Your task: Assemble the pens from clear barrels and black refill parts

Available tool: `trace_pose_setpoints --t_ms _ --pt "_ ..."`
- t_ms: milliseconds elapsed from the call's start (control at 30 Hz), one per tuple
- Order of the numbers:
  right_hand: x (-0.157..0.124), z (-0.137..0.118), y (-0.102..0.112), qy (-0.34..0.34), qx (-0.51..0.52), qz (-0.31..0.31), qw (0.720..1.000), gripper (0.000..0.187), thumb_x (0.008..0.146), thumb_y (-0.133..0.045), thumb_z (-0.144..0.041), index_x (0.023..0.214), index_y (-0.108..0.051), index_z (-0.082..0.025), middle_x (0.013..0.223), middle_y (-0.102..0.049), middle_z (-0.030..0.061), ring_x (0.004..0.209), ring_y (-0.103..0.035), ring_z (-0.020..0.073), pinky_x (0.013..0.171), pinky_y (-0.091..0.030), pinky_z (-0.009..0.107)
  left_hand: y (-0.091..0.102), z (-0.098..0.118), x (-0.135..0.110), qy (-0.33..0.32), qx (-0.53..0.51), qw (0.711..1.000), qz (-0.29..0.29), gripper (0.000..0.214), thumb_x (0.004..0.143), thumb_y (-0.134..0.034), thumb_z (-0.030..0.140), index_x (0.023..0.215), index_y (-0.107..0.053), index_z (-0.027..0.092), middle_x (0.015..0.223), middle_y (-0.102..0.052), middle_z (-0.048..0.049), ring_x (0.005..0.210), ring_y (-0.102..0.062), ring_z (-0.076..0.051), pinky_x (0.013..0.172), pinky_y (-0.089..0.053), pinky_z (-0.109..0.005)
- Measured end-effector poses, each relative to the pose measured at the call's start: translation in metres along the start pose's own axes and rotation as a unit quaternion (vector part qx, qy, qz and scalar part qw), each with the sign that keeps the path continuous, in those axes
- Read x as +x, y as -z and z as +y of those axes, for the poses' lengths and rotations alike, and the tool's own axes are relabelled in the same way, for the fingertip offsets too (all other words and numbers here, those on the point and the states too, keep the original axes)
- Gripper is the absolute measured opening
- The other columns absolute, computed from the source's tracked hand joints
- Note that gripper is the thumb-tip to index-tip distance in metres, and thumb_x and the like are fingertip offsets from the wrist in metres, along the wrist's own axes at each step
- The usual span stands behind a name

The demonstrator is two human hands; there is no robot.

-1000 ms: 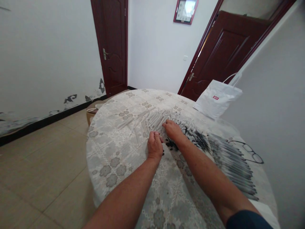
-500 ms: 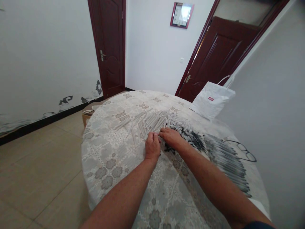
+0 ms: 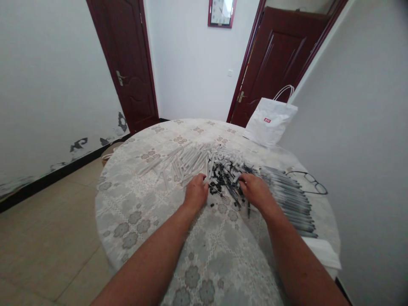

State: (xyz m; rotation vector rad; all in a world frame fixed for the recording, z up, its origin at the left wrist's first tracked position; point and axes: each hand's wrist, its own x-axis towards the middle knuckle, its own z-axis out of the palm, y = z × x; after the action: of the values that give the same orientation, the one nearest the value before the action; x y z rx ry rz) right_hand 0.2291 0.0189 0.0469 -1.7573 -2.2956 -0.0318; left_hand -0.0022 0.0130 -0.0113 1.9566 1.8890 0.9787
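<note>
My left hand (image 3: 196,193) rests on the round table (image 3: 149,212) with its fingers curled at the near edge of a pile of white pen tubes (image 3: 188,159). What it holds is hidden. My right hand (image 3: 256,191) lies to the right, fingers bent into a heap of small black pen parts (image 3: 221,174) and thin black refills. One thin black refill (image 3: 248,209) sticks out under its palm. A row of finished grey and black pens (image 3: 291,197) lies just right of that hand.
Black-rimmed glasses (image 3: 310,180) lie at the table's right edge. A white paper bag (image 3: 270,121) stands at the far right by the wall. Two dark red doors (image 3: 127,63) (image 3: 274,59) and a wall clock (image 3: 222,10) are behind. A box (image 3: 108,155) sits on the floor at the left.
My right hand has moved from beside the left hand, at the white tubes, rightward to the black parts. The view has swung, so the table sits more centred.
</note>
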Motion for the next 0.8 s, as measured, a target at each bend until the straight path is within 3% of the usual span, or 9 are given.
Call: trace_pose_setpoints --t_ms 167,333,467,667,800 --pt "-0.027 -0.021 -0.021 0.031 0.043 0.017 0.998 0.024 0.097 -0.049 -0.033 0.109 -0.063 -0.018 0.104 -0.067 0.0082 0.099 -0.061 0.0183 0.087 -0.041 0.025 -0.002 0.011 0.001 -0.001 0.116 0.992 -0.050 0.025 0.088 -0.058 0.027 0.112 -0.059 0.020 0.114 -0.062 -0.0117 0.104 -0.062 -0.024 0.088 -0.045 -0.031" --pt "-0.035 -0.052 -0.035 0.058 0.001 -0.045 0.997 0.025 0.096 -0.051 -0.042 0.105 -0.062 -0.021 0.104 -0.065 0.0082 0.098 -0.062 0.0211 0.079 -0.043 0.028 0.003 0.020 0.002 0.009 0.188 0.977 -0.098 0.021 0.090 -0.051 0.023 0.108 -0.061 0.017 0.108 -0.064 -0.0152 0.101 -0.064 -0.026 0.085 -0.046 -0.032" --pt "-0.033 -0.058 -0.039 0.056 -0.017 -0.071 0.996 0.021 0.099 -0.044 -0.032 0.104 -0.061 -0.021 0.102 -0.064 0.0080 0.091 -0.064 0.0198 0.074 -0.043 0.028 0.008 0.022 0.005 0.015 0.198 0.973 -0.113 0.024 0.090 -0.048 0.016 0.108 -0.062 0.016 0.106 -0.068 -0.0161 0.104 -0.064 -0.026 0.089 -0.045 -0.033" --pt "-0.030 -0.050 -0.047 0.053 -0.006 -0.075 0.996 0.023 0.099 -0.041 -0.022 0.111 -0.060 -0.018 0.104 -0.065 0.0114 0.093 -0.064 0.0211 0.077 -0.044 0.028 0.019 0.006 0.009 -0.016 0.084 0.993 -0.079 0.025 0.089 -0.052 0.022 0.105 -0.070 0.018 0.105 -0.071 -0.0122 0.102 -0.065 -0.023 0.091 -0.045 -0.031" --pt "-0.028 -0.045 -0.048 0.055 0.004 -0.073 0.996 0.023 0.098 -0.041 -0.021 0.110 -0.060 -0.016 0.104 -0.063 0.0125 0.093 -0.062 0.0213 0.080 -0.043 0.029 0.032 -0.001 0.009 -0.003 -0.040 0.998 -0.053 0.030 0.086 -0.059 0.027 0.113 -0.069 0.020 0.097 -0.072 -0.0068 0.083 -0.067 -0.018 0.081 -0.048 -0.029"
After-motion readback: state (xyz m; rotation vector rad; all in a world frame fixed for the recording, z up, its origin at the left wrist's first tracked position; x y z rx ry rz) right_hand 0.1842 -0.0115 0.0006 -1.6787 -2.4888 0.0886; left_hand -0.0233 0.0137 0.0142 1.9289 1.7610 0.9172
